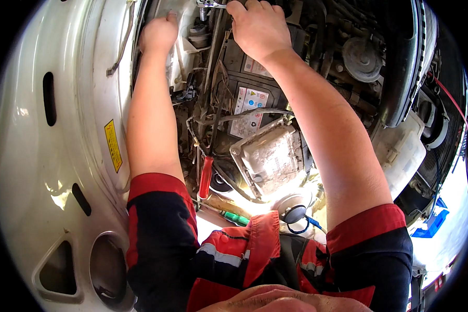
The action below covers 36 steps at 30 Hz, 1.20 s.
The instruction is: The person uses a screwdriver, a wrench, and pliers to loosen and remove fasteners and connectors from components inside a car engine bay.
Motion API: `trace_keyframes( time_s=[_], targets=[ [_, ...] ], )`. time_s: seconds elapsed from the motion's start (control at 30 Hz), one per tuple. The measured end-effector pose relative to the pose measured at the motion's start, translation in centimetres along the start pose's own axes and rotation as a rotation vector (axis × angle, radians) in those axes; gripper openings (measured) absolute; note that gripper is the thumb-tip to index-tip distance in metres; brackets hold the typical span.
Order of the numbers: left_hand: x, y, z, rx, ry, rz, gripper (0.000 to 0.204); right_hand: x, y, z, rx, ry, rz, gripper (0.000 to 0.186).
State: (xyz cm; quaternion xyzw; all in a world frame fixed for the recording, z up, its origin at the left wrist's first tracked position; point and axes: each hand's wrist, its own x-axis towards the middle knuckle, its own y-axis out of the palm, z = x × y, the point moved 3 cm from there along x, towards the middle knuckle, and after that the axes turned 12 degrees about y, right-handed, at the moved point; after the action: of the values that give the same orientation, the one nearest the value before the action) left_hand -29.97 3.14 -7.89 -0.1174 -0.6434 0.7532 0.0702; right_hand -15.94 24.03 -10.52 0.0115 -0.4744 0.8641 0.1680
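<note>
At the top of the head view, my right hand is closed around the handle of a chrome ratchet wrench. The ratchet's head points left, with a socket below it, over a bolt area beside the inner fender. My left hand is closed against the metal edge at the upper left of the engine bay. Its fingers curl out of sight, so what they grip cannot be made out. Between my forearms sits a dark car battery with a white label. A dusty, pale rectangular box lies nearer to me.
A red-handled screwdriver stands near my left sleeve, and a green tool handle lies below it. The raised white hood fills the left. On the right are a black curved panel, a translucent reservoir and a blue tray.
</note>
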Motion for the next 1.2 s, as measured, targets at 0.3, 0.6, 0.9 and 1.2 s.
trace_keyframes(
  time_s=[0.3,0.6,0.9,1.2],
  targets=[
    [-0.3,0.0,-0.3,-0.005,0.148,-0.113,0.053,0.0,0.1,0.1,-0.007,0.008,-0.01,0.016],
    [-0.6,0.6,0.8,-0.269,-0.041,-0.235,0.051,0.0,0.4,-0.1,-0.011,0.008,0.002,0.016],
    [-2.2,1.0,1.5,-1.597,-0.334,-0.165,0.01,0.0,0.5,-0.2,-0.001,-0.001,-0.034,0.012],
    [-2.3,2.3,2.0,-1.889,-0.342,-0.403,0.018,0.0,0.7,0.1,0.047,-0.04,-0.128,0.01]
  ],
)
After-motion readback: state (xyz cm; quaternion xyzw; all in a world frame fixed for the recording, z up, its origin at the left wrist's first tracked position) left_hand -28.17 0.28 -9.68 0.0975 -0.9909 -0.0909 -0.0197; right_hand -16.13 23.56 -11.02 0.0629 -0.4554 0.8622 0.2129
